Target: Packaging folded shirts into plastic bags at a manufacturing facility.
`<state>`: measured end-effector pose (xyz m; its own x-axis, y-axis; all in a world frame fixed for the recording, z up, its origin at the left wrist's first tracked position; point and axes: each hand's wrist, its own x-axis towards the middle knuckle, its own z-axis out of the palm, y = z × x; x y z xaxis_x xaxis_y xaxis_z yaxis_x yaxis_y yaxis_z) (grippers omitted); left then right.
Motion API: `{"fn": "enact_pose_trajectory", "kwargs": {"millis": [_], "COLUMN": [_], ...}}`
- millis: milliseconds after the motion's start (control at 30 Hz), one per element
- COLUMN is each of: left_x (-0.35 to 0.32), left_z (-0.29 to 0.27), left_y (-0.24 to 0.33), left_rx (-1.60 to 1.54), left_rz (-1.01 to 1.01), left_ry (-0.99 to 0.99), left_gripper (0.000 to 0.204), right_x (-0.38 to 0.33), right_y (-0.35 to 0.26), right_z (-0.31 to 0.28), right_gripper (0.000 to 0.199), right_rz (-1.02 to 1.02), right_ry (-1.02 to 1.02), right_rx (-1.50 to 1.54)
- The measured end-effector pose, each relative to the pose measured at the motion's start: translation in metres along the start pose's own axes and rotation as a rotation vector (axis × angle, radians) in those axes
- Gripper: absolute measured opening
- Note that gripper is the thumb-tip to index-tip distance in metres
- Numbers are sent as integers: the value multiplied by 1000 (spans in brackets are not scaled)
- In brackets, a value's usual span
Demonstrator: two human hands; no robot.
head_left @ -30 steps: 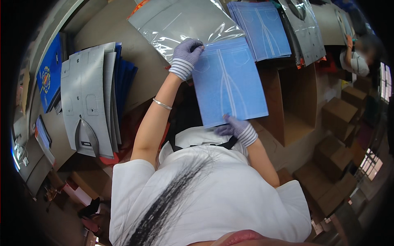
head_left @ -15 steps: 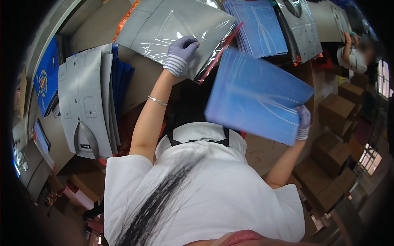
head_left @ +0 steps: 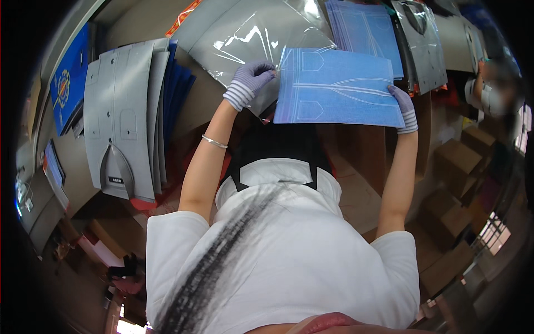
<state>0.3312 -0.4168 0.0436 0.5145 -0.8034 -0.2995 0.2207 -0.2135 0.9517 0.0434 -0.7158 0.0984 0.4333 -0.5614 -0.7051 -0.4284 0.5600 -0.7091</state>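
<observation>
I have the folded blue garment (head_left: 337,87) at upper centre, my left hand (head_left: 248,83) pinching its left edge and my right hand (head_left: 404,107) gripping its right, seemingly mid-bagging, so next comes sliding it squarely into the clear plastic bag (head_left: 245,39).

Blue sheet (head_left: 338,86): matt, smooth, seemingly card.
Clear bag (head_left: 250,33): glossy plastic film.
Gloves (head_left: 248,82): knitted cloth.
Grey panels (head_left: 119,117): matt card.
Bracelet (head_left: 214,142): shiny metal.
</observation>
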Motion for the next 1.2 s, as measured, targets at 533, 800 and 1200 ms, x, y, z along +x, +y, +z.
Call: {"fn": "enact_pose_trajectory", "kwargs": {"millis": [533,800,1200], "left_x": [-12,-8,33], "left_z": [-12,5,44], "left_y": [25,10,-3], "left_rx": [402,350,17], "left_rz": [-23,-31,-18], "left_ry": [33,167,300], "left_gripper": [16,15,22], "right_x": [-60,-78,-161], "right_y": [31,62,56], "right_z": [45,74,86], "right_gripper": [27,26,27], "right_rz": [-508,-632,-978], "right_ry": [299,548,817], "right_rx": [-14,-330,-56]}}
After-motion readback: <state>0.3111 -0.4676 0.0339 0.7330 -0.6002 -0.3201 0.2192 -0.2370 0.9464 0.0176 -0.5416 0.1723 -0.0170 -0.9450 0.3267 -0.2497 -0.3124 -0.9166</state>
